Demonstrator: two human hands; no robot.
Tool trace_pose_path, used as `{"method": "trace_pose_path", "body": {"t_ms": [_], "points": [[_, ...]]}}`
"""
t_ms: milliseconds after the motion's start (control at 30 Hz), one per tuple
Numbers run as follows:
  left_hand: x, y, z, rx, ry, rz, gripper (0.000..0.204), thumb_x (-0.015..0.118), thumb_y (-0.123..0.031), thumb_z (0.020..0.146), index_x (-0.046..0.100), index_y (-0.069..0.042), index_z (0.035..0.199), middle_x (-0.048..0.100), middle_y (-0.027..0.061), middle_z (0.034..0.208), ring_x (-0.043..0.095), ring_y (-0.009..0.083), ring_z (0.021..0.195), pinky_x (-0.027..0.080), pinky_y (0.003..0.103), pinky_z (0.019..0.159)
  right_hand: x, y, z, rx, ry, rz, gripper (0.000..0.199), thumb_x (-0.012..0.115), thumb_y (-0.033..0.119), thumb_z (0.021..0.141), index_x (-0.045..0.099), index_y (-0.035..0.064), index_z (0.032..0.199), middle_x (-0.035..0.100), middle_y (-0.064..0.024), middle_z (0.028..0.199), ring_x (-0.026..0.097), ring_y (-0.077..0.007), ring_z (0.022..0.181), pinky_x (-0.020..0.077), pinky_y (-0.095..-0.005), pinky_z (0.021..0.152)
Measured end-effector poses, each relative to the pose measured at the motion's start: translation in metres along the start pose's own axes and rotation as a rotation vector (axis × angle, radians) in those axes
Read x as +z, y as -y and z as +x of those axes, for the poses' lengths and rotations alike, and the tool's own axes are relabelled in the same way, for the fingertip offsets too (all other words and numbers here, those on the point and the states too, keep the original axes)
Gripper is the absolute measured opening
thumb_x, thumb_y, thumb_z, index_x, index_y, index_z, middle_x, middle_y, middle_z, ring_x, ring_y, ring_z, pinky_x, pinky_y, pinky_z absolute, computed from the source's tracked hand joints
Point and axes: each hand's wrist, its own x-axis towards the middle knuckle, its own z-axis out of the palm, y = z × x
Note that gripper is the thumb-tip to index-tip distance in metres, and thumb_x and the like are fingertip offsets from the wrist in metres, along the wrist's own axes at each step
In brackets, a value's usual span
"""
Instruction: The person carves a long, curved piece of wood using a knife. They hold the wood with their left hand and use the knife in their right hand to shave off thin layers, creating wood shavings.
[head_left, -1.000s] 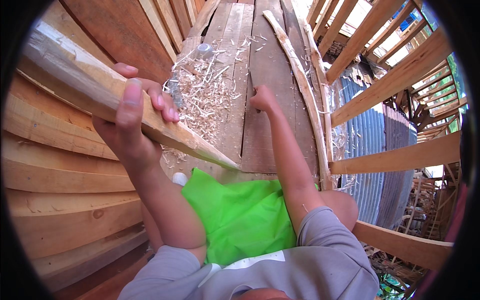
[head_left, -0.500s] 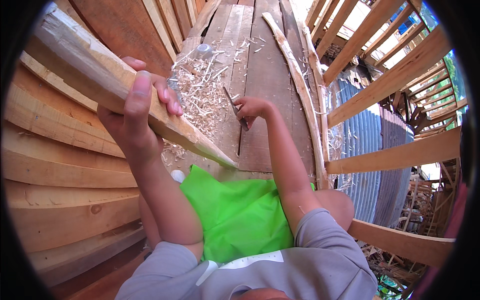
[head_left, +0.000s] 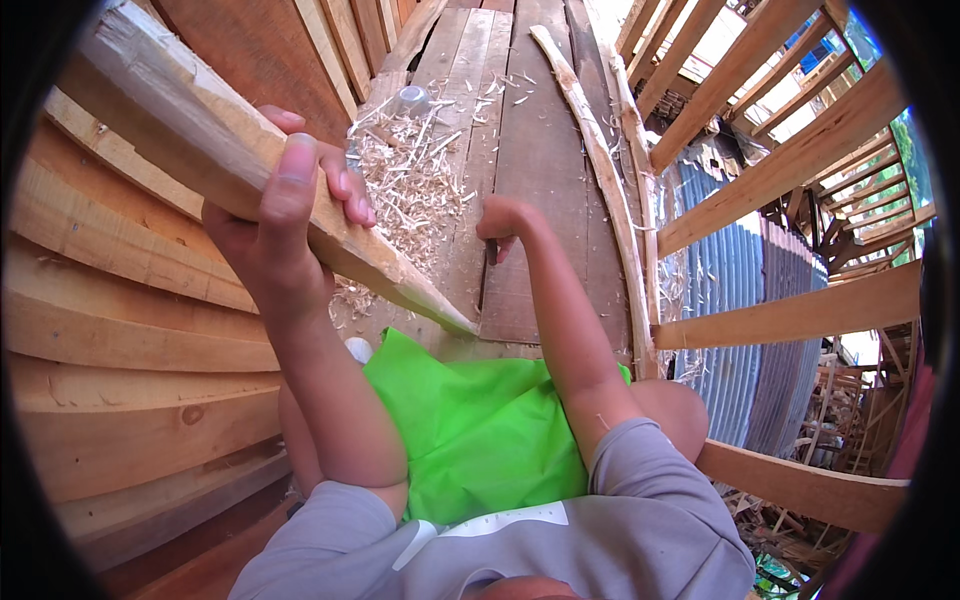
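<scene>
A long, roughly squared wooden pole [head_left: 180, 120] slants from the upper left down to the floorboards in front of my lap. My left hand [head_left: 285, 190] is wrapped round its middle, thumb on top. Its lower end [head_left: 425, 298] tapers and looks freshly cut. To the right of the pole and apart from it, my right hand [head_left: 507, 217] is closed on a dark knife. Only a short dark piece of the knife [head_left: 492, 252] shows below the fingers; the rest is hidden by the hand. A bright green cloth [head_left: 475, 420] covers my lap.
Wood shavings [head_left: 410, 170] lie heaped on the plank floor [head_left: 535, 150], with a clear plastic cup [head_left: 411, 98] among them. Two peeled poles [head_left: 600, 165] lie along the right. Slatted rails [head_left: 780, 310] stand on the right, stacked boards [head_left: 130, 350] on the left.
My right hand has turned, and the thin knife blade that showed beyond its fingers is now hidden. The pole and my left hand have shifted very slightly to the right and down.
</scene>
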Motion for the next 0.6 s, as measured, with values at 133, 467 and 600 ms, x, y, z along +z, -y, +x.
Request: {"method": "trace_pose_path", "body": {"t_ms": [133,467,600], "points": [[0.002,0.002,0.001,-0.003,0.0,-0.004,0.023,0.062,-0.012,0.086,0.054,0.002,0.102,0.053,0.0096,0.063,0.052,0.017,0.048,0.045,0.029,0.046,0.004,-0.001,-0.006,0.093,0.135,-0.181,0.02,0.06,0.002,0.077,0.056,-0.0185,0.077,0.063,-0.0236,0.073,0.069,-0.0358,0.062,0.0623,-0.0409,0.055],[0.002,0.001,0.001,-0.025,-0.012,-0.006,0.024,0.063,-0.012,0.085,0.054,0.002,0.101,0.053,0.0095,0.063,0.052,0.0162,0.049,0.045,0.029,0.047,0.001,0.005,-0.014,0.105,0.249,-0.417,0.024,0.053,0.01,0.084,0.073,-0.0037,0.079,0.074,-0.0077,0.09,0.072,-0.0165,0.077,0.0567,-0.0285,0.067],[0.005,0.001,0.002,-0.029,-0.008,-0.016,0.023,0.064,-0.012,0.084,0.054,0.001,0.101,0.053,0.0095,0.063,0.052,0.016,0.049,0.045,0.029,0.047,0.008,-0.003,-0.007,-0.082,0.382,-0.031,0.028,0.065,0.001,0.078,0.055,-0.0182,0.095,0.063,-0.0209,0.08,0.066,-0.0286,0.067,0.0635,-0.0452,0.06]]}}
